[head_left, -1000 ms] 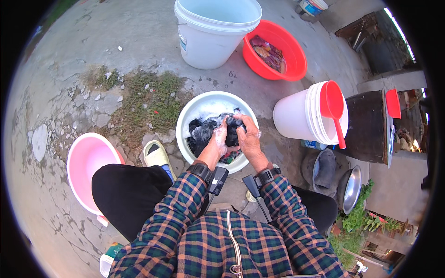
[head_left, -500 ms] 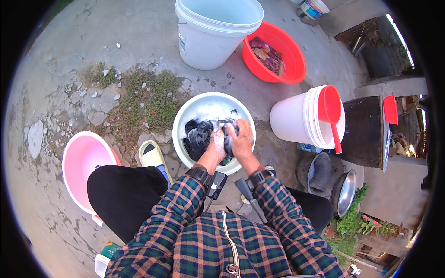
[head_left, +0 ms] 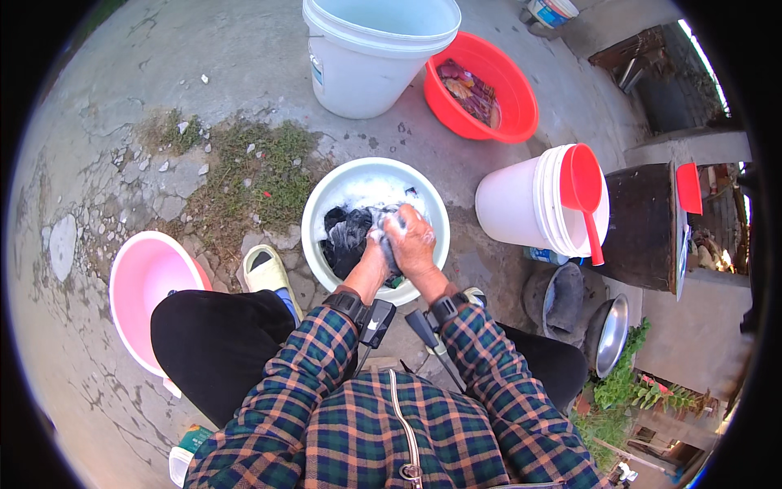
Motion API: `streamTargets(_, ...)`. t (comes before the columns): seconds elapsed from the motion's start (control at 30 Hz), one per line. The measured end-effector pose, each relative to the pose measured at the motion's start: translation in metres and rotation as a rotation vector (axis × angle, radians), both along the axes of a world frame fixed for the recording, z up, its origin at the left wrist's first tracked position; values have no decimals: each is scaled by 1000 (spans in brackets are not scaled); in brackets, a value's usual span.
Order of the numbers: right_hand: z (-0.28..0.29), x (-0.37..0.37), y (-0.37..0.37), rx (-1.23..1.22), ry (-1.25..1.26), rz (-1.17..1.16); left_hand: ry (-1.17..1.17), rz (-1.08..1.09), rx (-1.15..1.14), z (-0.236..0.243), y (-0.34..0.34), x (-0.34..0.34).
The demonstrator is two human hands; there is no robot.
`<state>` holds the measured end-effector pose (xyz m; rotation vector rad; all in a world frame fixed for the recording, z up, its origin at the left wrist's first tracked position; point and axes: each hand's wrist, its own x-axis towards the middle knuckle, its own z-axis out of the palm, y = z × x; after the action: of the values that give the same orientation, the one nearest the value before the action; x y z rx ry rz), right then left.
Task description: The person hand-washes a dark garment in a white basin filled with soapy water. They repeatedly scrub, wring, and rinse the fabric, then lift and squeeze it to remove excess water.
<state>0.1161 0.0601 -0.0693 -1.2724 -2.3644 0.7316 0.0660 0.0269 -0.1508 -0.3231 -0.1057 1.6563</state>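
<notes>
The left hand [head_left: 375, 259] and right hand [head_left: 414, 244] curl their fingers round a sudsy wad of dark cloth [head_left: 345, 244] — some fingertips are hidden — toward the right edge of the white basin [head_left: 309, 216]. More cloth bunches toward its left edge, foam [head_left: 368, 186] toward its far edge: lathered, I judge, but not yet rinsed. A knee [head_left: 212, 330] partly hides the pink basin's [head_left: 159, 261] inside. Beyond, a red ladle [head_left: 580, 179] rests at the mouth of a white bucket [head_left: 509, 200]; farther, the red basin [head_left: 519, 114] holds patterned cloth [head_left: 468, 90], neither hand near it.
</notes>
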Motion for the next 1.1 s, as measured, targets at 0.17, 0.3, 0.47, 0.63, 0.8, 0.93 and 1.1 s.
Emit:
streamTargets(0.17,-28,18,69,-133,22,-157,395,-216,-533,36,1,-13)
streamTargets(0.3,-40,59,58,-714,499,-188,240,-214,-540,44,2,-37)
streamTargets(0.47,-41,55,16,-440,240,124,277,-261,-600,26,1,-40)
streamTargets(0.63,-19,43,28,-290,253,93,424,-374,-579,9,-1,-49)
streamTargets(0.8,5,54,36,-232,457,59,428,-340,-729,13,-9,-55)
streamTargets(0.93,13,41,24,-224,318,242,459,-311,-508,20,-6,-52)
streamTargets(1.1,18,28,-15,-13,173,300,439,-103,-478,9,-2,-54)
